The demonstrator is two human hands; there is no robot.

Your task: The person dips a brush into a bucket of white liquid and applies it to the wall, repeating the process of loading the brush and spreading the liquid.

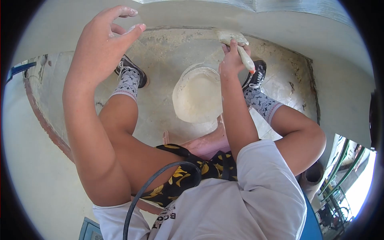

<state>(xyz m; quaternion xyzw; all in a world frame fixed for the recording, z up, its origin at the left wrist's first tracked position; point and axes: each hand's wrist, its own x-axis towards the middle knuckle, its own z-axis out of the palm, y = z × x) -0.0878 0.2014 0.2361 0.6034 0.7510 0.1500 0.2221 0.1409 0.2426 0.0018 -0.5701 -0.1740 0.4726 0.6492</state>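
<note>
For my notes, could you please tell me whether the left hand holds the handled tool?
No, the right hand grips the tool; the left hand is empty.

Left arm (pixel 82 112) extended forward, elbow slightly bent; left hand (pixel 100 36) raised, fingers loosely curled, thumb apart from index, pale smears on the fingertips (pixel 132 12). Right arm (pixel 238 108) extended forward too, wrist about straight, right hand (pixel 231 62) closed in a grip. Legs (pixel 148 160) bent and spread wide, feet well apart
</note>
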